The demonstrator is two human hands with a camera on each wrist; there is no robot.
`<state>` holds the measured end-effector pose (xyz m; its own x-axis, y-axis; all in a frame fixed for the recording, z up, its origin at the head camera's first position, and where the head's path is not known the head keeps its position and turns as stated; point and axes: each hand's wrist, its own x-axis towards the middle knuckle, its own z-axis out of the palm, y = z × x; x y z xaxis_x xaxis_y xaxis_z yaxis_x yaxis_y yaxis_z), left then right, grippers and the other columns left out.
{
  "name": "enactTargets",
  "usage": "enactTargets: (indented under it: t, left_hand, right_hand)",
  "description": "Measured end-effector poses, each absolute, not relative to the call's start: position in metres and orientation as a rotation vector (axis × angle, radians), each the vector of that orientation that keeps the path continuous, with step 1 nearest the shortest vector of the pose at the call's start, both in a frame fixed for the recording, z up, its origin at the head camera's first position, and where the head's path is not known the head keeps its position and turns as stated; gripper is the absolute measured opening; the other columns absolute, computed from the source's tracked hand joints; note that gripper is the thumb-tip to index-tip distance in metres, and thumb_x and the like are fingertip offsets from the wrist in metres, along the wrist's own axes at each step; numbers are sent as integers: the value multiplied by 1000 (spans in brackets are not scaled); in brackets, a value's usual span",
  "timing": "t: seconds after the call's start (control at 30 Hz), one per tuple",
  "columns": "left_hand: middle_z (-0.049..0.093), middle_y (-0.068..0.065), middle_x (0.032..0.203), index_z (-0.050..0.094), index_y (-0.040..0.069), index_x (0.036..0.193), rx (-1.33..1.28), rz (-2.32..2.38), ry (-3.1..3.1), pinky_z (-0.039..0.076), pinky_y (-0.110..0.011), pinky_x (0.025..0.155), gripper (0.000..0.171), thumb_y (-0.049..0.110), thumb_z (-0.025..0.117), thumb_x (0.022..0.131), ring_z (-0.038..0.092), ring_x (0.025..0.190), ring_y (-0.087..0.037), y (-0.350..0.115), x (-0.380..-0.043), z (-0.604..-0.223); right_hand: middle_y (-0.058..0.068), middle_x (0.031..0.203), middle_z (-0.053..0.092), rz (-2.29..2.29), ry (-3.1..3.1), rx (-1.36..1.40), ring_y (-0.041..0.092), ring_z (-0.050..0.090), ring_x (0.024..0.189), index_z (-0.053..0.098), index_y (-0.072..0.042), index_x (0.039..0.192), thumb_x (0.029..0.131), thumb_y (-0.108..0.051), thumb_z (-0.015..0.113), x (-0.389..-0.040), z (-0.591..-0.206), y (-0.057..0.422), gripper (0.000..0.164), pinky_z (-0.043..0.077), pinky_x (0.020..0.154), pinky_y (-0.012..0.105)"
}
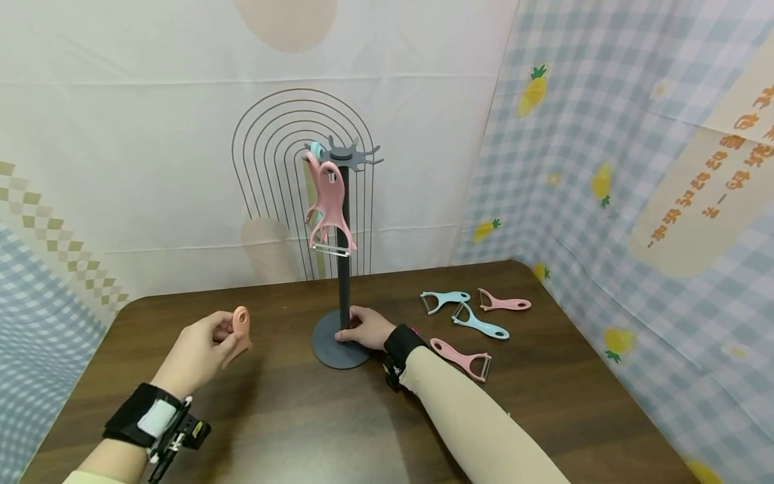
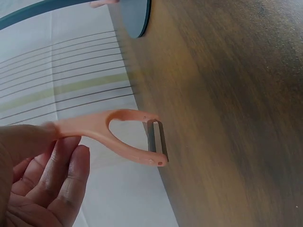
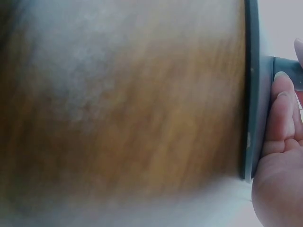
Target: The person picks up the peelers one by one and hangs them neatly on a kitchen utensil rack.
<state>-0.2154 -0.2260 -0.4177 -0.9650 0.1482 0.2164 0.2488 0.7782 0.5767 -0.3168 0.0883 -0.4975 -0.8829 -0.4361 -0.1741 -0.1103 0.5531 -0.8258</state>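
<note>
My left hand (image 1: 195, 355) pinches an orange peeler (image 2: 90, 126) by its handle, raised to the left of a dark grey stand. In the left wrist view its forked head and metal blade point away from the fingers. My right hand (image 1: 371, 329) holds the stand's pole (image 1: 343, 286) low down, just over its round base (image 1: 340, 357). Pink peelers (image 1: 330, 202) hang from the left side of the stand's hooked top (image 1: 343, 154), blade ends down. Behind them a light blue piece (image 1: 316, 149) shows, mostly hidden.
Right of the stand, two light blue peelers (image 1: 484, 327) lie close together on the brown wooden table (image 1: 290, 430). One pink peeler (image 1: 508, 304) lies behind them, and another pink peeler (image 1: 452, 353) is nearer, beside my right forearm. Patterned cloth (image 1: 423, 134) hangs behind the table.
</note>
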Motion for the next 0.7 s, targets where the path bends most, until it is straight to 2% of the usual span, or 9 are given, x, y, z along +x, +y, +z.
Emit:
enactTargets:
  t: [0.2, 0.43, 0.5, 0.6, 0.7]
  left_hand:
    - [66, -9, 91, 58, -5, 115, -342, -966, -2807, 51, -36, 68, 25, 2, 63, 92, 64, 82, -22, -229, -216, -417]
    - [66, -18, 96, 58, -6, 114, -308, -937, -2742, 54, -42, 68, 24, 5, 63, 94, 66, 86, -32, -232, -227, -395]
    - [65, -20, 99, 56, -7, 116, -296, -986, -2678, 53, -43, 73, 27, 8, 63, 95, 65, 90, -35, -227, -234, -381]
    - [63, -22, 106, 53, -8, 117, -281, -1121, -2527, 52, -37, 81, 32, 14, 63, 95, 64, 97, -34, -211, -247, -358]
    - [64, -20, 109, 55, -6, 118, -255, -1267, -2376, 50, -26, 84, 38, 22, 64, 95, 64, 99, -30, -189, -259, -332]
  right_hand:
    - [0, 90, 59, -1251, 2446, -462, 15, 53, 84, 60, -14, 92, 86, -30, 76, -315, -496, 88, 23, 41, 73, 29]
    - [0, 91, 60, -1243, 2452, -463, 15, 53, 85, 60, -14, 94, 87, -31, 74, -312, -492, 89, 23, 42, 75, 29]
    - [0, 91, 60, -1245, 2459, -453, 15, 53, 85, 60, -13, 94, 87, -31, 74, -311, -491, 90, 23, 41, 75, 30]
    - [1, 91, 59, -1248, 2466, -447, 16, 52, 84, 60, -13, 94, 87, -30, 74, -310, -490, 90, 23, 41, 74, 30]
    - [0, 90, 59, -1241, 2460, -463, 15, 52, 84, 60, -13, 94, 88, -30, 74, -309, -490, 87, 23, 41, 73, 29]
